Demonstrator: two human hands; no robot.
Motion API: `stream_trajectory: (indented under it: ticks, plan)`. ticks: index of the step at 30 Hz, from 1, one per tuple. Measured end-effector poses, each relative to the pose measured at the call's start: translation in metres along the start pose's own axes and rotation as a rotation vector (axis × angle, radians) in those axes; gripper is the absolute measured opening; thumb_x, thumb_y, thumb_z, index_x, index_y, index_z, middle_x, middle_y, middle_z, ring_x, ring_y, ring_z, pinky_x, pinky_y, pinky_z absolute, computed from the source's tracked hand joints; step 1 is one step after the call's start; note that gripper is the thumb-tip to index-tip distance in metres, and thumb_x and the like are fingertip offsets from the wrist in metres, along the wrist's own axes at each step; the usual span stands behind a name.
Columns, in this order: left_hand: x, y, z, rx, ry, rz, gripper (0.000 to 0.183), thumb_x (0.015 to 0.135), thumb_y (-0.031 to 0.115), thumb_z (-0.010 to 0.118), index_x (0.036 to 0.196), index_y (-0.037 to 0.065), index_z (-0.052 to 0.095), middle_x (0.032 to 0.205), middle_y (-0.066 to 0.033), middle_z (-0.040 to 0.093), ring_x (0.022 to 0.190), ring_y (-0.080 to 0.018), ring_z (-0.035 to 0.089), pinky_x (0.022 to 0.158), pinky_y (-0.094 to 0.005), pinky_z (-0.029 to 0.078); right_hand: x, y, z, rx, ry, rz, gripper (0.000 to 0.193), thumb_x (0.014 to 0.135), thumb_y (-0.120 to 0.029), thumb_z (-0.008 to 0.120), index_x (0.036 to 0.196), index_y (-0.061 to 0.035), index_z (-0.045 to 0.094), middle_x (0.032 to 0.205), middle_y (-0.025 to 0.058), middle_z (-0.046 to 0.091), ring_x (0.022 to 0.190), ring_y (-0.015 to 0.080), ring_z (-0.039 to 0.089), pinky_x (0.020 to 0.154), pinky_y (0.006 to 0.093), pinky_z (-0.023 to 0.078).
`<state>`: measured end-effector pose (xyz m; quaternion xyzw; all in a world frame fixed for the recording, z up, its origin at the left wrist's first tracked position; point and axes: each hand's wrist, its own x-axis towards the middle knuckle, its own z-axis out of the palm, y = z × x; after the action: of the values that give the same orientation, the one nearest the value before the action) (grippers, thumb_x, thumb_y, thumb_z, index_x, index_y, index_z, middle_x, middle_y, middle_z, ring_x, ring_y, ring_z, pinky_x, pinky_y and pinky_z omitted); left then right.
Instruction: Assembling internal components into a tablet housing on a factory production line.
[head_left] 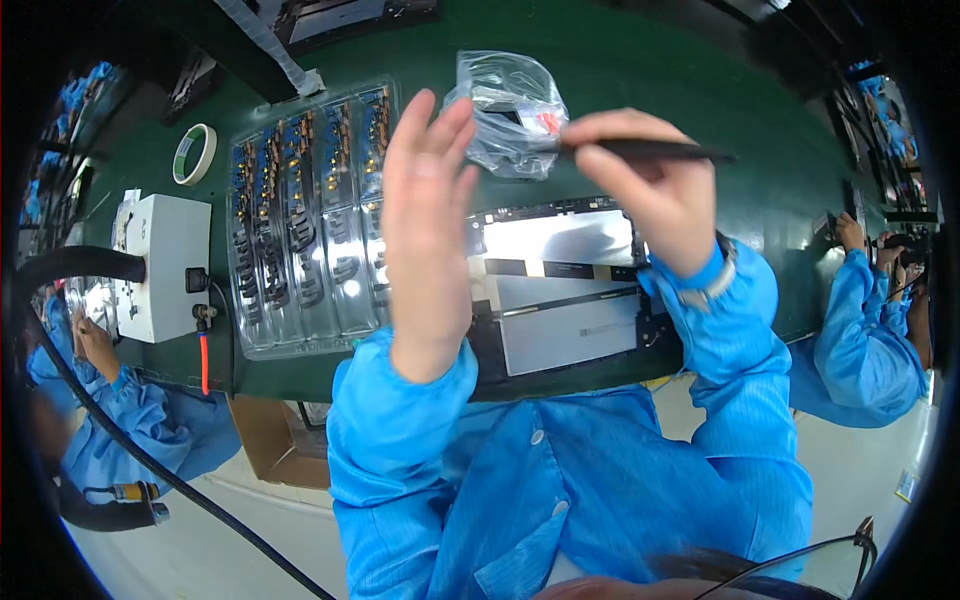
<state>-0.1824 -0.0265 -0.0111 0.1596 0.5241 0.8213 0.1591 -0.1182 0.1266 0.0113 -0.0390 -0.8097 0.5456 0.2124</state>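
My left hand [430,235] is raised over the bench with its fingers stretched out and nothing in it. It hides part of a clear tray's right side. My right hand [655,195] is closed on a slim black pen-shaped tool [660,150], its exact kind unclear. The tool lies nearly level, its left end by a clear plastic bag [510,75] with small parts inside. Below both hands, near the bench's front edge, rests an opened flat electronic device [565,290] with silvery plates and a black frame.
A clear blister tray [285,335] holds rows of small circuit boards and black parts. Left of it are a tape roll [208,155] and a white box [165,265] with a black hose and red tube. A cardboard box [265,440] sits below. Co-workers in blue sit on both sides.
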Motion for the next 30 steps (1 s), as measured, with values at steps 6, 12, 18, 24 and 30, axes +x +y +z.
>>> stream_trajectory:
  ticks: [6,12,18,24,30]
  plan:
    - [-0.029,0.02,0.016,-1.096,-0.22,-0.542,0.059,0.09,0.04,0.025,0.134,0.0,0.026,0.137,-0.0132,0.033,0.127,-0.0237,0.031,0.104,-0.036,0.024,-0.037,-0.045,-0.005,-0.108,-0.262,-0.381,0.02,0.067,-0.001,0.069,0.087,-0.0028,0.065,0.081,0.0112,0.062,0.074,0.0246,0.061,0.063,0.0302,0.049]
    - [-0.049,0.019,0.019,-1.3,-0.303,-0.532,0.058,0.09,0.037,0.022,0.134,-0.001,0.026,0.138,-0.0134,0.032,0.129,-0.0249,0.029,0.105,-0.0362,0.024,-0.052,-0.058,-0.008,-0.111,-0.257,-0.403,0.019,0.069,-0.002,0.068,0.087,-0.0015,0.064,0.083,0.01,0.062,0.071,0.0226,0.061,0.062,0.0294,0.048]
    - [-0.059,0.024,0.023,-1.261,-0.274,-0.524,0.057,0.09,0.035,0.022,0.133,-0.001,0.027,0.137,-0.0136,0.033,0.128,-0.0247,0.03,0.104,-0.0357,0.025,-0.062,-0.063,-0.009,-0.013,-0.317,-0.383,0.019,0.068,-0.001,0.068,0.087,0.0005,0.063,0.079,0.0126,0.063,0.071,0.0238,0.062,0.063,0.0299,0.049]
    - [-0.067,0.031,0.011,-1.185,-0.236,-0.499,0.055,0.09,0.033,0.022,0.134,0.0,0.027,0.138,-0.013,0.033,0.128,-0.0241,0.031,0.103,-0.0352,0.025,-0.065,-0.064,0.004,-0.053,-0.345,-0.416,0.02,0.068,0.001,0.068,0.087,0.0012,0.063,0.081,0.0143,0.064,0.072,0.0249,0.063,0.066,0.0296,0.049]
    - [-0.11,0.045,-0.048,-1.191,-0.035,-0.218,0.051,0.089,0.027,0.029,0.136,0.006,0.026,0.139,-0.0102,0.03,0.129,-0.0233,0.028,0.103,-0.0405,0.026,-0.102,-0.067,0.067,0.726,-0.233,0.16,0.016,0.075,0.004,0.057,0.091,0.0051,0.06,0.091,0.0181,0.062,0.088,0.0252,0.061,0.08,0.0347,0.048]
